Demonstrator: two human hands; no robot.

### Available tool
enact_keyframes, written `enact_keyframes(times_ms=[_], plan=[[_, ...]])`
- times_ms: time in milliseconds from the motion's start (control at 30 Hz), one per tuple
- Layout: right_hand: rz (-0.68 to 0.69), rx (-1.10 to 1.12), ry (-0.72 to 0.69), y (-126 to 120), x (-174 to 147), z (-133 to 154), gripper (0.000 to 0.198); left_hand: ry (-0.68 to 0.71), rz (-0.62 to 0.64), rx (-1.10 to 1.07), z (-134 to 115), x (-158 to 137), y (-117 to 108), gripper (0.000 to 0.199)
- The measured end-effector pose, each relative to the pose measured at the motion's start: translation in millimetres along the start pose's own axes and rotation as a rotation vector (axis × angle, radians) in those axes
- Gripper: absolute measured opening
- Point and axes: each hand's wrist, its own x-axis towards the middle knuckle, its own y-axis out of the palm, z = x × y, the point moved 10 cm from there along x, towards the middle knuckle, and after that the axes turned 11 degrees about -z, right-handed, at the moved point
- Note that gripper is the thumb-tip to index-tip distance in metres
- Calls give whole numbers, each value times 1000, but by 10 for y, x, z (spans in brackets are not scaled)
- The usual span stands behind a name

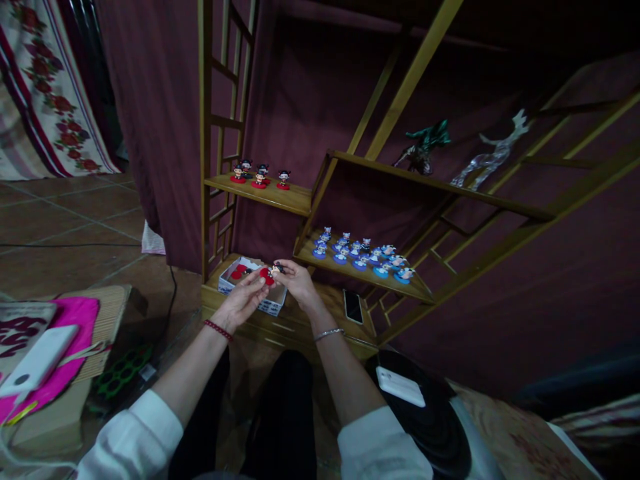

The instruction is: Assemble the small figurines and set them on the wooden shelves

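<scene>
Between my two hands, over an open patterned box (274, 306), is a small figurine (269, 275) with dark hair and a red base. My left hand (243, 300) pinches its red base from the left. At the head end, the fingers of my right hand (299, 281) are closed on the same figurine. More red pieces (239, 272) lie inside the box, partly hidden. Several similar red-based figurines (259, 177) stand upright on the upper left shelf (295, 198).
Several blue and purple figurines (361, 257) stand on the middle shelf (417, 290). Above them are a green statuette (425, 147) and a clear deer figure (493, 157). A phone (353, 307) lies on the lowest shelf. A white device (400, 385) rests on a black seat at right.
</scene>
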Motion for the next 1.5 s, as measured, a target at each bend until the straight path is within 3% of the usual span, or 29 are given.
enact_keyframes(times_ms=[333,533,1333,1500], plan=[[-45,-236,-154,-13,68,-18,29,18,-41,4,-24,-27,-2,23],[-14,-349,-276,16,17,162,24,8,-61,-20,1,-28,3,14],[210,-290,-271,223,-122,586,23,-15,9,-75,-19,-86,43,8],[204,-273,-270,216,-106,581,23,-1,26,-74,-63,-113,95,22]])
